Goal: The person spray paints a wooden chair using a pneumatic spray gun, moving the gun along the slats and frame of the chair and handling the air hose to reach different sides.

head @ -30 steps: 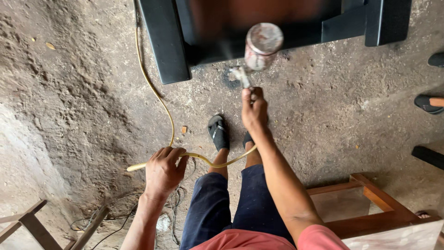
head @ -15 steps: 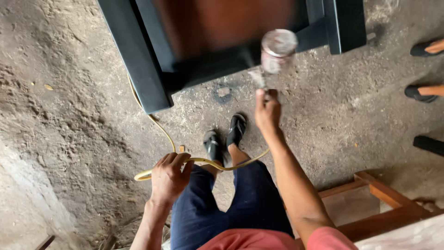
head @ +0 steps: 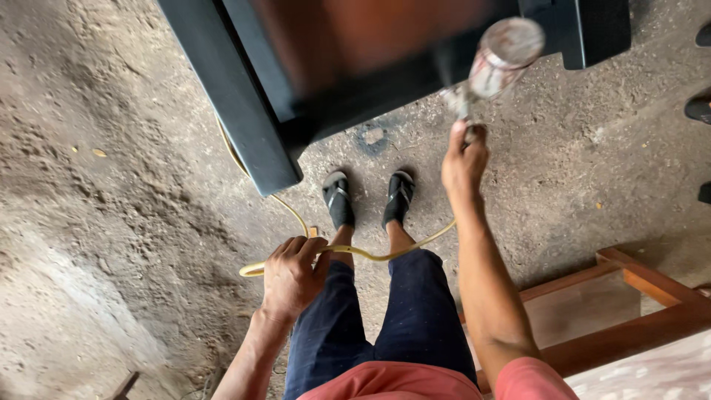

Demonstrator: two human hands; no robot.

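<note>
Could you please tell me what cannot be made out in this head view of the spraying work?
- Spray gun: blurred by motion, its nozzle is unclear; the right hand covers the grip.
- Yellow hose: held in the left hand; its far end passes behind the black furniture.
- Black furniture: cut off by the top edge, top blurred.
</note>
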